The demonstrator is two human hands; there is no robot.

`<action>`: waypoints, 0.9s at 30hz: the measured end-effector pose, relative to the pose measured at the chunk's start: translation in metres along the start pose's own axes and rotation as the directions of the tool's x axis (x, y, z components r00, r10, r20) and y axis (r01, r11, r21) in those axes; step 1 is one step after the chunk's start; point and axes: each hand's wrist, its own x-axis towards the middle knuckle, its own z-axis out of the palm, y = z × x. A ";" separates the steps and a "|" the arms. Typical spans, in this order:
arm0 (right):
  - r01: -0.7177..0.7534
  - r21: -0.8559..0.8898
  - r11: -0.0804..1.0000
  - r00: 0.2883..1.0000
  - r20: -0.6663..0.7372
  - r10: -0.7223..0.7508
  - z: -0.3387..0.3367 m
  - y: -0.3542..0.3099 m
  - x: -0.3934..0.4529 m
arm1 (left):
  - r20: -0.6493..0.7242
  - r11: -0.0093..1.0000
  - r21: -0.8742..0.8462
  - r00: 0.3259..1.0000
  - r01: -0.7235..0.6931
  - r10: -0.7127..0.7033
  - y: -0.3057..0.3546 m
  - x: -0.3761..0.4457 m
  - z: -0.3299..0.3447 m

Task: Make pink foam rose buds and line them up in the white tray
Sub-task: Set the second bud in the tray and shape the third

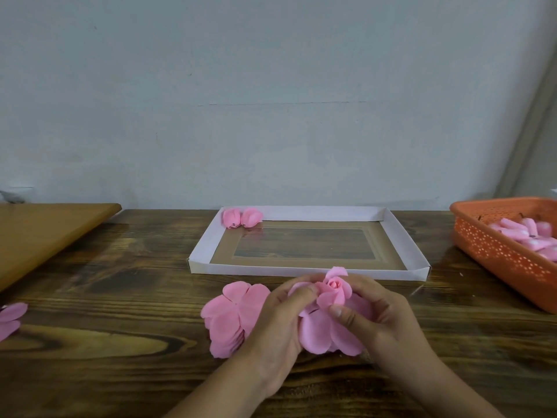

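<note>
You are in the middle of shaping a bud: your left hand (280, 315) and right hand (373, 309) both curl their fingers round a half-wrapped pink foam rose bud (333, 292), thumbs pressing its petals in, just in front of the shallow white cardboard tray (208, 239). Two finished pink foam buds (242, 217) already sit side by side in the tray's far left corner, and a loose stack of flat pink foam petal sheets (232, 315) lies beside your left hand. Next, I judge, you wrap the remaining outer petals tight, then set this bud beside the pair, keeping the row straight.
</note>
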 end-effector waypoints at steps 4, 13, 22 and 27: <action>0.040 -0.009 0.999 0.999 -0.011 -0.040 0.000 -0.002 -0.001 | 0.033 1.000 -0.021 0.999 -0.008 0.009 -0.002 -0.001 -0.002; 0.077 -0.069 0.995 0.996 -0.036 -0.079 0.002 -0.004 -0.003 | 0.035 0.999 0.028 0.999 -0.018 0.017 -0.004 -0.003 -0.003; 0.102 -0.059 0.993 0.988 -0.107 -0.108 0.006 -0.002 -0.008 | -0.017 0.999 0.028 0.999 -0.026 0.027 -0.002 -0.005 0.000; 0.070 0.027 0.997 0.986 -0.152 -0.065 0.006 0.000 -0.008 | -0.026 0.998 0.052 0.999 -0.029 0.030 -0.003 -0.004 0.000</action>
